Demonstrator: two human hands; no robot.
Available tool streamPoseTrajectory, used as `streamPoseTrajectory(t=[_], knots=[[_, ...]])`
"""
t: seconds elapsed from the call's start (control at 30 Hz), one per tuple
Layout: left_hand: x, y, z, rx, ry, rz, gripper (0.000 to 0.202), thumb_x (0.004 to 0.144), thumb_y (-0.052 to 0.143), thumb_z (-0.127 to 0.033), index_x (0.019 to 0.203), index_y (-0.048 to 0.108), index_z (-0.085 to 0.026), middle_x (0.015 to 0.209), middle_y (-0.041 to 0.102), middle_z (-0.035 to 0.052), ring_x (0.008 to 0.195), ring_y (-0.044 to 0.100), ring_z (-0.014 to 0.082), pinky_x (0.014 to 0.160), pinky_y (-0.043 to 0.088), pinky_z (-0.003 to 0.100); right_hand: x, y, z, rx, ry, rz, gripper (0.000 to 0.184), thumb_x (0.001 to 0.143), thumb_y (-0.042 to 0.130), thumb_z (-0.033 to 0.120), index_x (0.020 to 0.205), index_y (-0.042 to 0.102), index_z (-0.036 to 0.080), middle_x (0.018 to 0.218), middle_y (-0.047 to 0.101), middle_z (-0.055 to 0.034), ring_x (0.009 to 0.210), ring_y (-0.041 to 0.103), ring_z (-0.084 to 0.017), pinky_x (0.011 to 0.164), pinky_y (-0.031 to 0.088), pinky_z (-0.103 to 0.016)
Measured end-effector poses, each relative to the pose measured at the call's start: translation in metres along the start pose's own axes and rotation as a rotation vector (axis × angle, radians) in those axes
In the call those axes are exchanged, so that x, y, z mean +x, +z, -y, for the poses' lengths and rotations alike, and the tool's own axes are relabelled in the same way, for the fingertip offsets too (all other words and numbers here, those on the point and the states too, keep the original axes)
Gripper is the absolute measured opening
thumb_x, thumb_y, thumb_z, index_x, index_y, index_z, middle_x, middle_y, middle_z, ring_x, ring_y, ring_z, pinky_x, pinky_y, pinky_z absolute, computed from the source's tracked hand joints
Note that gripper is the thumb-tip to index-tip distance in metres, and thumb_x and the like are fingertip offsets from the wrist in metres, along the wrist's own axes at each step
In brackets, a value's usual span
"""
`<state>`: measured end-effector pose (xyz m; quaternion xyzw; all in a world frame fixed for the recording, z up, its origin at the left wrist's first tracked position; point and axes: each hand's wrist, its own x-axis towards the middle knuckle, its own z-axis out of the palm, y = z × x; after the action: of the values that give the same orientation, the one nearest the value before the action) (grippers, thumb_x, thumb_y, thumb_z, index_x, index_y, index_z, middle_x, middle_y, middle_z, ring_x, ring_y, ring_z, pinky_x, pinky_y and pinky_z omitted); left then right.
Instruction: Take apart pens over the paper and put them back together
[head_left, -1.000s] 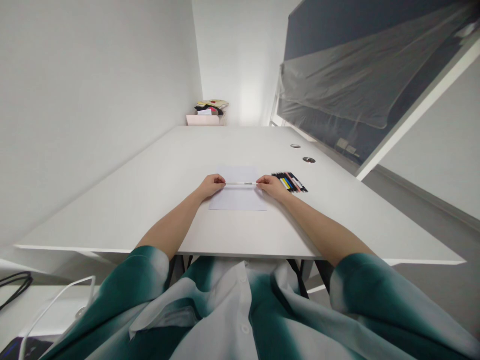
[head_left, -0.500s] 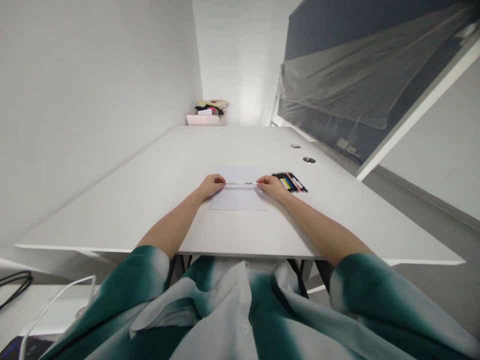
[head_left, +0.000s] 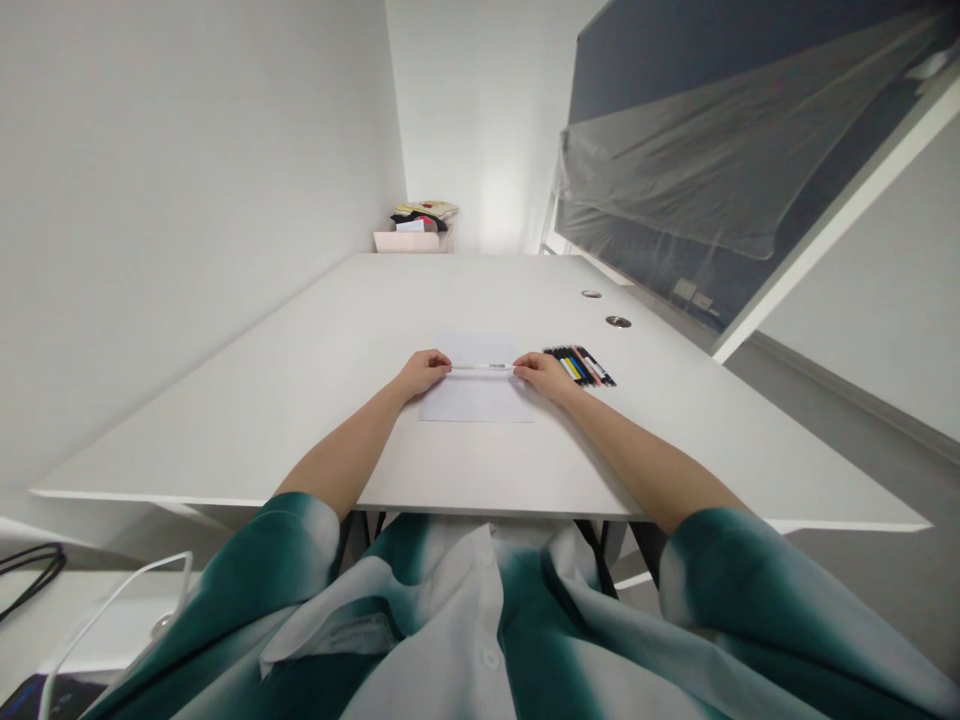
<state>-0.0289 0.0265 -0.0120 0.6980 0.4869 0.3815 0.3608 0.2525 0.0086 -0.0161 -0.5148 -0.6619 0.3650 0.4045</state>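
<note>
Location type: office-style workroom. Identifying features: a long white laminate desk [head_left: 300, 400] fitted with round metal cable grommets [head_left: 618, 321], plain white painted walls [head_left: 187, 250], and a dark wall panel [head_left: 712, 170] covered by clear plastic sheeting.

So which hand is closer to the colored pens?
Right. The right hand sits just beside the row of colored pens. The left hand is farther away, across the sheet of paper. Both pinch a thin white stick.

Matt white paper [head_left: 477, 402] on smooth white tabletop [head_left: 300, 410].
</note>
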Motion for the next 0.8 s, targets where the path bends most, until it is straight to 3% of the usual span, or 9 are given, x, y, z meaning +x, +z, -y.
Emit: streamPoseTrajectory(t=[0.8], knots=[[-0.0018,0.0003,-0.0011,0.108,0.001,-0.001,0.02,0.073,0.06,-0.028,0.084,0.067,-0.014,0.078,0.066,0.0036,0.074,0.057,0.0165,0.076,0.046,0.031,0.0007,-0.0003,-0.0008,-0.059,0.003,-0.001,0.011,0.075,0.058,0.024,0.078,0.064,0.015,0.065,0.062,-0.0003,0.062,0.052,-0.013,0.061,0.041,-0.025]])
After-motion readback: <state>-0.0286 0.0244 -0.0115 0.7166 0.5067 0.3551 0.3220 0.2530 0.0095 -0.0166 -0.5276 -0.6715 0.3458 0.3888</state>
